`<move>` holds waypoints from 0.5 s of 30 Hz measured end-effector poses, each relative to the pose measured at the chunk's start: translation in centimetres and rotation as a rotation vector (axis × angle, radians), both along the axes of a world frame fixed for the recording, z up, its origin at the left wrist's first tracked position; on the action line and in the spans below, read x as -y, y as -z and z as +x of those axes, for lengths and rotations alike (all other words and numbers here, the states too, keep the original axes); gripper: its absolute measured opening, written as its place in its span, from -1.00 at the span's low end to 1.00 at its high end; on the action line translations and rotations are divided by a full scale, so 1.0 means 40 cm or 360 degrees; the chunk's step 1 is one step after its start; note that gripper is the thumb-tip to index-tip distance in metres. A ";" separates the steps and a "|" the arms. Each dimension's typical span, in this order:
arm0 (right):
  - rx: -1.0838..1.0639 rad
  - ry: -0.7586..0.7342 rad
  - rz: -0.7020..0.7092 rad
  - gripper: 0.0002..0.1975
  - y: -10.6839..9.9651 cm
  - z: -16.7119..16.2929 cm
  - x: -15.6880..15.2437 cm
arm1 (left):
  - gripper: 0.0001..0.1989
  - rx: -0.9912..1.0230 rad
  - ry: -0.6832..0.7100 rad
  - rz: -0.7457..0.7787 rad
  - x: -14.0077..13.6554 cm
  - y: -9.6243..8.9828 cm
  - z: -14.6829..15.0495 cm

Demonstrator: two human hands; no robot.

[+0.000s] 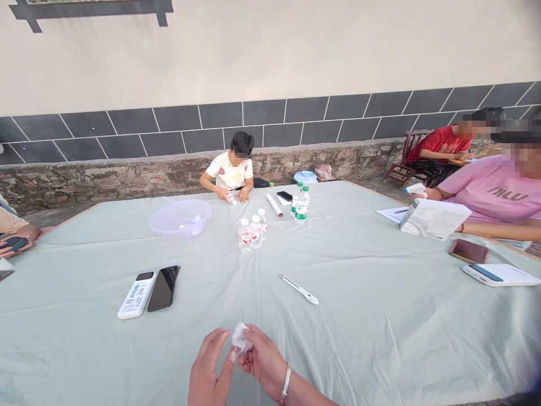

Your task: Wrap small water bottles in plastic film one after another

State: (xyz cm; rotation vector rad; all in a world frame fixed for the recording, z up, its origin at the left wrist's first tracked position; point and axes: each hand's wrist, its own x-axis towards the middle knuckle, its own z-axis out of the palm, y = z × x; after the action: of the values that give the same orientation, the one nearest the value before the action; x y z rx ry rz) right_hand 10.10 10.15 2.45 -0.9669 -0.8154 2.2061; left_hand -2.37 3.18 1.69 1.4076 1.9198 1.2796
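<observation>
White crumpled wad (240, 336), long axis upright in view, right grip (266, 361) pinching it, left grip (208, 369) spread apart.

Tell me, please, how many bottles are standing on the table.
5. Near the middle, three with white caps: left bottle, centre bottle, right bottle farther back. To their right, two with green caps: front bottle, rear bottle partly covered.

- Basin (163, 219) placed on table (355, 344), left of three bottles (256, 234).
- Pen (298, 289) laid before bottles.
- Power bank (136, 296) set left of phone (164, 289).
- Plastic (239, 338) held before pen, leftward.
</observation>
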 end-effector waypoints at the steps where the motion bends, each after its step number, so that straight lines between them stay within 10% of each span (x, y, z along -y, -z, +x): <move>1: -0.0044 -0.0039 0.0019 -0.67 -0.003 0.001 0.003 | -0.58 0.0034 0.0043 -0.0020 -0.004 0.006 -0.002; 5: -0.0031 -0.0092 0.0199 -0.54 0.000 -0.004 0.017 | -0.51 0.0303 0.0256 -0.0114 -0.012 0.040 -0.002; 15: 0.0269 -0.0414 0.0554 -0.27 0.047 -0.015 0.031 | -0.61 0.0420 0.0007 -0.0162 -0.020 0.023 0.010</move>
State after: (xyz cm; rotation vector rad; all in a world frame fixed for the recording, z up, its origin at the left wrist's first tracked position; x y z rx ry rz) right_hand 9.52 8.92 0.56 -0.9209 -1.4198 2.1089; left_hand -1.97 3.97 0.76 1.1305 1.7758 1.2757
